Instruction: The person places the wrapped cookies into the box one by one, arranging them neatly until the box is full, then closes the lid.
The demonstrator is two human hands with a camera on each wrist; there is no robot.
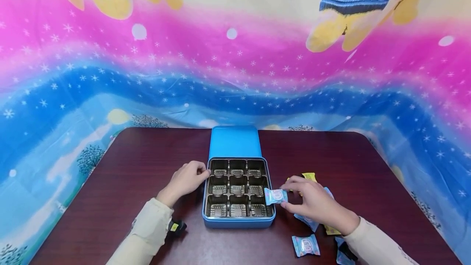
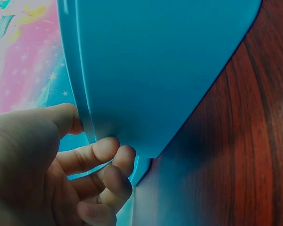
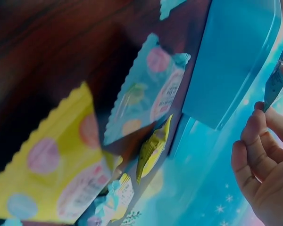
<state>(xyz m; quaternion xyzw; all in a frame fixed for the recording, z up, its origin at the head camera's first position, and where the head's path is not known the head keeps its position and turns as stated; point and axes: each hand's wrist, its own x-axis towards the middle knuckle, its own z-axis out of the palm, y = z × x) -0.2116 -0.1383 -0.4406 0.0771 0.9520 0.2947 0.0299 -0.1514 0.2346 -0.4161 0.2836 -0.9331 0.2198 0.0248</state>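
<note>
A blue tin stands on the table with its lid open at the back. Inside it, a dark brown tray is divided into several square compartments. My left hand holds the tin's left rim, its thumb at the edge and its bent fingertips against the outer wall. Between thumb and fingers, my right hand pinches a blue-wrapped candy at the tin's right edge. In the right wrist view this candy shows edge-on, above the tin's side.
One blue-wrapped candy lies right of the tin's front. More blue and yellow candies lie under and around my right hand, partly hidden. A black object shows by the left sleeve. Behind the table hangs a patterned cloth.
</note>
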